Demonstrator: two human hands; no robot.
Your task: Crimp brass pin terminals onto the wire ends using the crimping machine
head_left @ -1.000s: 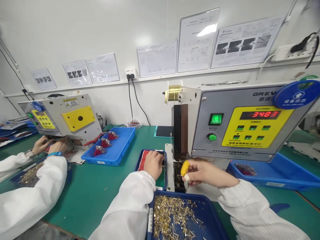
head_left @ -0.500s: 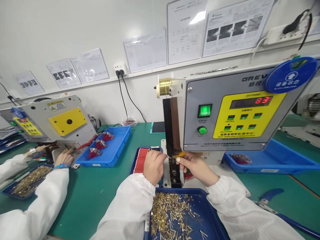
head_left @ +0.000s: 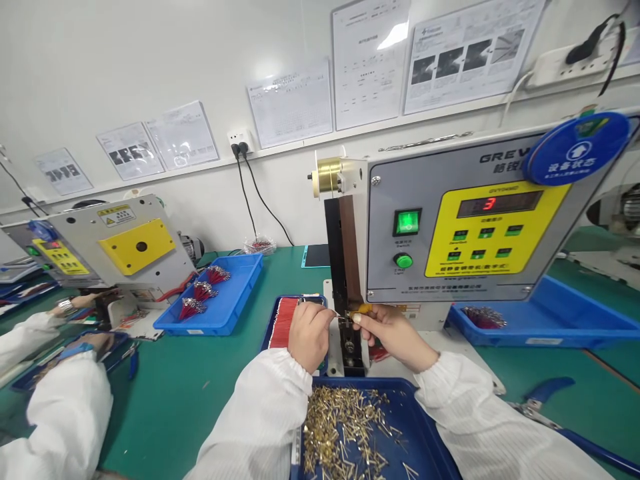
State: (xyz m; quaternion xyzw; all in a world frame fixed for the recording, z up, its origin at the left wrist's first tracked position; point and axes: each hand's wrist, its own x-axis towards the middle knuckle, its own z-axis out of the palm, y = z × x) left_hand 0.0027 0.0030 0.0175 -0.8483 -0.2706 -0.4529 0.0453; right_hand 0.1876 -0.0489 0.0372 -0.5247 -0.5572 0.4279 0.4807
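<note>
the left hand (head_left: pixel 309 333) is narrow, pinching a thin piece (head_left: pixel 341 316) at the machine (head_left: pixel 383 280), between the two hands. the right hand (head_left: pixel 397 331) faces it, thumb and yellow-covered finger close together; i cannot tell what they hold. red wires (head_left: pixel 283 325) lie beside the left hand; a blue tray (head_left: pixel 425 437) of gold-coloured pins (head_left: pixel 337 427) stands below both hands.

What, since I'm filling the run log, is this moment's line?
left hand: at machine | right hand: at machine, yellow finger cover | tray: metal pieces | display: lit

Left hand (head_left: pixel 310 337) and right hand (head_left: pixel 400 335) nearly meet, fingers (head_left: pixel 320 319) curled.
</note>
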